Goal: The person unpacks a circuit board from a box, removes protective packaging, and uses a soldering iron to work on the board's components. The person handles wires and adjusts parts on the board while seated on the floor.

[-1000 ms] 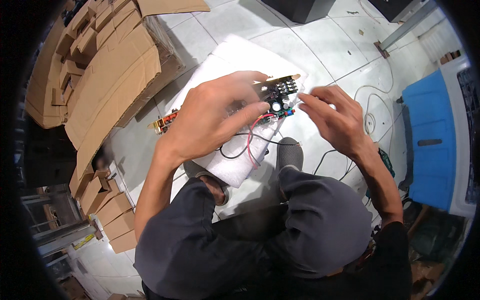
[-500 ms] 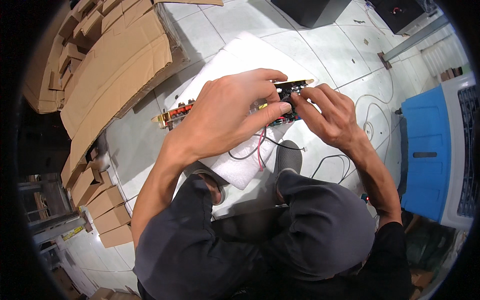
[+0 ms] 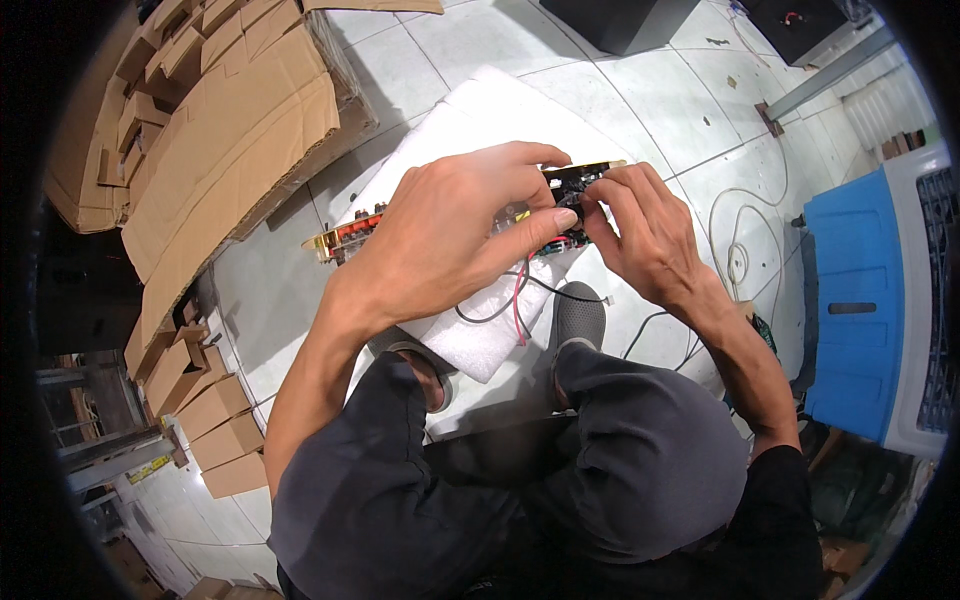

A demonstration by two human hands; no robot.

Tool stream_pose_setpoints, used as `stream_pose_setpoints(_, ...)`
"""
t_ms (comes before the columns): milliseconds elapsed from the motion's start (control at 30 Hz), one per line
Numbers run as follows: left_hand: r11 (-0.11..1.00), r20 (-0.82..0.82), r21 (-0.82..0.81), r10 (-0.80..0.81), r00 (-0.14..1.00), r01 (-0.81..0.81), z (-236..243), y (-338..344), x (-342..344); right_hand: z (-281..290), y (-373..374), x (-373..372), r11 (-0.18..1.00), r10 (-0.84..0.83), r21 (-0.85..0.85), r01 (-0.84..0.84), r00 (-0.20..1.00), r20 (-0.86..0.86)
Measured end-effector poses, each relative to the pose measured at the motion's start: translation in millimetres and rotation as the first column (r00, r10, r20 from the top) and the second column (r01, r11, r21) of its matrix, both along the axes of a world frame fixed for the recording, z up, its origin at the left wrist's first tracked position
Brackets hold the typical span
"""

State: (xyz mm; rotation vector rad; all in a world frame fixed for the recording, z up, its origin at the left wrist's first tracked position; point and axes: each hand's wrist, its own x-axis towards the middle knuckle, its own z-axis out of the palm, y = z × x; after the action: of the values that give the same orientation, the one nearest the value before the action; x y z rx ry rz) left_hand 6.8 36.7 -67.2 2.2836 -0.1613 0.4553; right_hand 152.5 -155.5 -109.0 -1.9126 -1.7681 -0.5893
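A long, narrow circuit board (image 3: 345, 232) with orange, black and green parts lies slantwise over a white foam sheet (image 3: 490, 105). My left hand (image 3: 435, 225) is closed around its middle, thumb on the near side and fingers reaching over the far side. At the board's right end, the fingertips of my right hand (image 3: 650, 225) pinch together against the dark components. Whatever they grip is too small and too covered to name. From the near side of the board hang a red wire (image 3: 519, 312) and a black wire (image 3: 572, 294), the black one ending in a small pale plug.
Flattened cardboard (image 3: 235, 130) and small boxes (image 3: 225, 440) are stacked at the left. A blue and white air cooler (image 3: 855, 310) stands at the right. A pale cable (image 3: 735, 255) curls over the tiled floor. My shoes (image 3: 578, 318) flank the foam's near corner.
My right hand and forearm have shifted slightly left, with the fingertips still at the board's right end. My left hand keeps its grip on the board.
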Motion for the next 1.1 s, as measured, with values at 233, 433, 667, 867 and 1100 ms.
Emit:
stream_pose_setpoints(233,1.0,-0.09,-0.021,-0.016,0.996,0.014,7.7,-1.0,-1.8,7.0,-4.6,7.6,0.997,0.035,-0.057,-0.047,0.979,-0.202)
stream_pose_setpoints(433,1.0,-0.074,-0.028,-0.01,0.997,0.008,5.1,0.4,-2.5,2.5,-2.4,4.8,0.999,0.032,-0.026,-0.028,0.987,0.157)
stream_pose_setpoints(667,1.0,0.009,0.006,-0.005,1.0,0.005,-2.7,1.2,0.2,2.6,-0.1,-3.4,0.999,-0.027,-0.039,0.032,0.993,0.116)
stream_pose_setpoints(867,1.0,0.018,-0.01,-0.011,1.0,0.011,-3.0,1.0,0.7,12.0,2.4,-4.7,0.99,-0.102,-0.121,0.07,0.954,-0.281)
stream_pose_setpoints(1100,1.0,0.01,0.008,-0.008,1.0,0.008,-2.4,1.9,1.2,34.5,-2.7,-1.4,0.999,-0.034,-0.051,-0.004,0.705,-0.708)
